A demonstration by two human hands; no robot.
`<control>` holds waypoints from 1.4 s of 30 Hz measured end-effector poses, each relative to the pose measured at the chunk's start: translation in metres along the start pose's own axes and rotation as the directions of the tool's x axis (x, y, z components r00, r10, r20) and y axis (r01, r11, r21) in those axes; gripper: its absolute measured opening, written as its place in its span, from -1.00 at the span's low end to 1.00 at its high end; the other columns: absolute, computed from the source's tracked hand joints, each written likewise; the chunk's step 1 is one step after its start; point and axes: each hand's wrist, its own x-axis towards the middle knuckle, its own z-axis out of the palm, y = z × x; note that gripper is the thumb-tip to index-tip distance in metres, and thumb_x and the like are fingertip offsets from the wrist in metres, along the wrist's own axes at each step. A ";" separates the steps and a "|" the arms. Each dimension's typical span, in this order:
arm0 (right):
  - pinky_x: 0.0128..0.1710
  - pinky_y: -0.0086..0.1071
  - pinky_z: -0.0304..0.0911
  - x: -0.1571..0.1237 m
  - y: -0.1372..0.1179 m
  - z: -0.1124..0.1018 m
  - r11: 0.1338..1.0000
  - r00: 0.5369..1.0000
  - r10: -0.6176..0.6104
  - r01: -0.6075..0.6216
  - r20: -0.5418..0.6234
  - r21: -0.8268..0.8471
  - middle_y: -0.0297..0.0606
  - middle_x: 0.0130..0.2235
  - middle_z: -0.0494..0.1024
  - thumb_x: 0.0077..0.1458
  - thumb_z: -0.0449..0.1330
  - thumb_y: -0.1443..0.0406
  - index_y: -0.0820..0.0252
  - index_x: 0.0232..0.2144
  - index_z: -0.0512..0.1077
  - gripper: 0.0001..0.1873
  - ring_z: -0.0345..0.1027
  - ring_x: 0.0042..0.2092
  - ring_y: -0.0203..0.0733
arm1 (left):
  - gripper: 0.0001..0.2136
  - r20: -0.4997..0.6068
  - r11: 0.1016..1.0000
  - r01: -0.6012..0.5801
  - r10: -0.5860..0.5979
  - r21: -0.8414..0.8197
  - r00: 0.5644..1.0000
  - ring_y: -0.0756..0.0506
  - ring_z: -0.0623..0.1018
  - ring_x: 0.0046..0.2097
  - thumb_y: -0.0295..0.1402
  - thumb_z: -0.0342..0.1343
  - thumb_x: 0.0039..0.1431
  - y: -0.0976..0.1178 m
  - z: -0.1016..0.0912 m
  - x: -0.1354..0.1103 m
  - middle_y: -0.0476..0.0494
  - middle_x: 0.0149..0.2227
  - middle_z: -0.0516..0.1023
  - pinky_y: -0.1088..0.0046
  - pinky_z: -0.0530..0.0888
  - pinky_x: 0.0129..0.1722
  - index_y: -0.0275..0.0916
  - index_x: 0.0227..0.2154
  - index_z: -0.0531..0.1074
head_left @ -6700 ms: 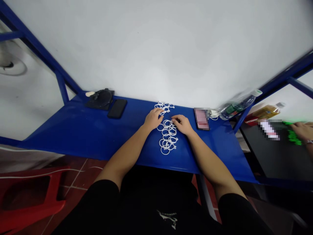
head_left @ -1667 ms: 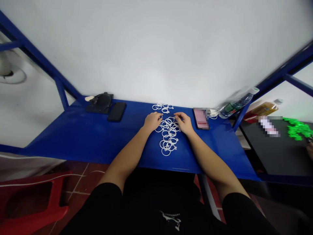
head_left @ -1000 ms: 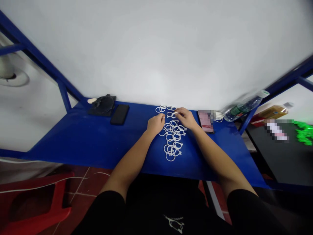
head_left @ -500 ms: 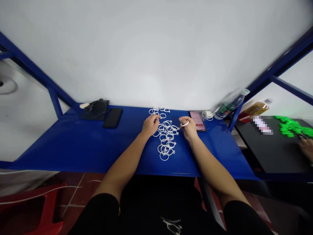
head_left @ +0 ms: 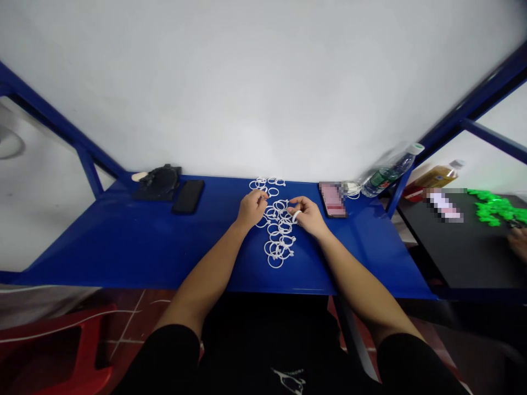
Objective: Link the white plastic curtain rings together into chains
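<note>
Several white plastic rings (head_left: 278,233) lie in an overlapping line down the middle of a blue table (head_left: 135,241). A few more white rings (head_left: 265,182) sit apart near the wall. My left hand (head_left: 250,207) rests with curled fingers on the left edge of the line, pinching a ring. At the right edge of the line, my right hand (head_left: 308,215) is closed around a white ring (head_left: 296,215).
A black phone (head_left: 188,196) and a dark pouch (head_left: 158,181) lie at the back left. A second phone (head_left: 332,199), a white cable and a clear bottle (head_left: 387,171) lie at the back right. Another person's hand (head_left: 517,240) works at green parts (head_left: 496,208) on a black table.
My right hand picked a ring from the far group, lifted it to the right, then brought it back to the line. My left hand stayed on the line's left edge.
</note>
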 end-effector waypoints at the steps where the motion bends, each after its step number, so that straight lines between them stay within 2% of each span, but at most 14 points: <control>1: -0.57 -0.43 0.11 -0.001 -0.001 0.000 1.000 0.999 0.004 -0.003 0.036 -0.027 -0.54 -0.57 0.36 -0.05 0.46 0.04 0.11 -0.20 0.50 -0.56 0.16 -0.58 -0.35 | -0.82 -0.001 1.000 -0.007 0.007 -0.002 1.000 -0.07 0.56 -0.27 -0.53 -0.01 0.19 0.000 -0.001 0.000 -0.07 -0.30 0.61 0.38 0.50 -0.16 -0.17 -0.36 0.48; 4: -0.59 -0.45 0.10 -0.005 -0.005 0.001 0.997 0.994 0.012 -0.003 0.112 -0.076 -0.53 -0.57 0.39 -0.04 0.45 0.11 0.12 -0.20 0.53 -0.62 0.18 -0.59 -0.36 | -0.78 0.001 0.999 -0.036 0.036 -0.014 0.999 -0.08 0.57 -0.26 -0.56 -0.05 0.15 0.002 -0.003 0.001 -0.06 -0.35 0.59 0.37 0.50 -0.16 -0.17 -0.45 0.44; 7: -0.64 -0.47 0.07 -0.007 -0.008 0.002 0.998 0.985 0.057 -0.058 0.160 -0.001 -0.56 -0.58 0.39 -0.04 0.44 0.15 0.12 -0.19 0.51 -0.64 0.19 -0.64 -0.38 | -0.75 0.004 0.999 -0.048 0.048 -0.018 0.999 -0.09 0.58 -0.27 -0.57 -0.07 0.15 0.002 -0.004 0.001 -0.06 -0.38 0.58 0.36 0.52 -0.15 -0.16 -0.49 0.44; 10: -0.66 -0.49 0.08 -0.005 -0.008 0.002 0.983 0.983 0.097 -0.119 0.157 0.138 -0.58 -0.58 0.39 -0.10 0.48 0.18 0.13 -0.18 0.49 -0.58 0.20 -0.65 -0.40 | -0.74 0.014 0.997 -0.067 0.068 -0.047 0.998 -0.09 0.61 -0.23 -0.56 -0.06 0.20 0.002 -0.004 0.000 -0.07 -0.31 0.63 0.35 0.54 -0.12 -0.17 -0.40 0.52; 14: -0.52 -0.46 0.32 -0.001 -0.012 -0.001 0.931 0.986 0.114 -0.149 0.120 0.334 -0.46 -0.42 0.58 -0.20 0.55 0.20 0.13 -0.13 0.48 -0.44 0.40 -0.53 -0.35 | -0.72 0.034 0.992 -0.087 0.090 -0.095 0.995 -0.08 0.63 -0.17 -0.54 -0.05 0.26 0.002 -0.002 -0.003 -0.10 -0.21 0.65 0.35 0.56 -0.07 -0.19 -0.23 0.57; 16: -0.51 -0.45 0.35 0.000 -0.015 -0.003 0.910 0.988 0.117 -0.147 0.100 0.388 -0.39 -0.34 0.64 -0.19 0.57 0.13 0.11 -0.08 0.45 -0.37 0.43 -0.52 -0.34 | -0.73 0.027 0.991 -0.088 0.092 -0.101 0.995 -0.07 0.64 -0.16 -0.53 -0.05 0.28 0.002 -0.001 -0.003 -0.10 -0.19 0.65 0.35 0.57 -0.06 -0.20 -0.21 0.57; 19: -0.63 -0.45 0.21 0.000 -0.017 -0.005 0.895 0.991 0.119 -0.135 0.064 0.424 -0.43 -0.41 0.62 -0.11 0.53 -0.01 0.07 -0.01 0.40 -0.31 0.27 -0.64 -0.38 | -0.75 0.022 0.995 -0.063 0.065 -0.077 0.998 -0.08 0.65 -0.16 -0.52 -0.04 0.28 0.000 0.001 -0.003 -0.10 -0.19 0.65 0.36 0.57 -0.06 -0.19 -0.23 0.56; 21: -0.71 -0.47 0.05 0.000 -0.017 -0.006 0.883 0.992 0.122 -0.121 0.026 0.453 -0.53 -0.52 0.51 -0.07 0.50 -0.05 0.04 -0.04 0.39 -0.36 0.10 -0.70 -0.41 | -0.75 0.019 0.997 -0.046 0.047 -0.059 0.999 -0.08 0.65 -0.16 -0.53 -0.03 0.28 0.000 0.000 -0.003 -0.09 -0.20 0.66 0.37 0.57 -0.06 -0.19 -0.24 0.56; 24: -0.73 -0.50 -0.12 0.000 -0.016 -0.007 0.851 0.991 0.123 -0.083 -0.043 0.519 -0.63 -0.65 0.28 -0.06 0.50 -0.01 0.02 -0.25 0.35 -0.50 -0.05 -0.71 -0.44 | -0.74 -0.004 0.992 -0.083 0.083 -0.090 0.997 -0.07 0.65 -0.17 -0.54 -0.04 0.29 0.000 0.000 -0.003 -0.11 -0.19 0.66 0.37 0.56 -0.07 -0.21 -0.22 0.57; 27: -0.72 -0.53 -0.12 0.003 -0.014 -0.009 0.814 0.987 0.130 -0.052 -0.095 0.578 -0.63 -0.68 0.19 -0.11 0.55 0.03 0.05 -0.43 0.24 -0.45 -0.05 -0.69 -0.45 | -0.73 -0.023 0.985 -0.120 0.118 -0.123 0.993 -0.07 0.65 -0.19 -0.54 -0.03 0.28 0.000 0.001 -0.004 -0.11 -0.19 0.65 0.37 0.56 -0.10 -0.22 -0.20 0.57; 30: -0.71 -0.54 -0.08 0.006 -0.012 -0.010 0.807 0.977 0.184 -0.086 -0.110 0.585 -0.58 -0.64 0.30 -0.19 0.59 0.08 0.09 -0.45 0.29 -0.45 -0.01 -0.67 -0.48 | -0.73 -0.040 0.984 -0.125 0.121 -0.124 0.992 -0.07 0.65 -0.20 -0.55 -0.04 0.26 0.000 0.004 -0.004 -0.10 -0.21 0.66 0.37 0.55 -0.11 -0.21 -0.21 0.58; 34: -0.70 -0.53 -0.03 0.007 -0.009 -0.010 0.817 0.978 0.198 -0.130 -0.062 0.562 -0.39 -0.39 0.62 -0.15 0.57 0.14 0.13 -0.25 0.50 -0.54 0.02 -0.64 -0.51 | -0.74 -0.068 0.986 -0.117 0.109 -0.116 0.992 -0.08 0.64 -0.21 -0.54 -0.02 0.25 -0.001 0.004 -0.003 -0.09 -0.25 0.66 0.38 0.54 -0.12 -0.21 -0.27 0.58; 38: -0.71 -0.52 -0.10 0.006 -0.010 -0.008 0.783 0.984 0.180 -0.140 -0.005 0.606 -0.37 -0.39 0.62 0.01 0.48 0.08 0.13 -0.22 0.54 -0.63 -0.04 -0.66 -0.51 | -0.74 -0.059 0.992 -0.072 0.066 -0.106 0.996 -0.07 0.62 -0.26 -0.56 -0.02 0.20 -0.001 0.003 -0.002 -0.05 -0.31 0.65 0.40 0.52 -0.19 -0.19 -0.38 0.56; 42: -0.71 -0.52 -0.13 0.006 -0.011 -0.009 0.756 0.984 0.178 -0.151 0.021 0.637 -0.41 -0.39 0.58 0.03 0.46 0.15 0.11 -0.23 0.55 -0.71 -0.07 -0.66 -0.51 | -0.73 -0.044 0.988 -0.088 0.084 -0.124 0.996 -0.07 0.61 -0.28 -0.59 -0.03 0.15 -0.001 0.004 -0.003 -0.05 -0.34 0.65 0.40 0.52 -0.21 -0.20 -0.42 0.56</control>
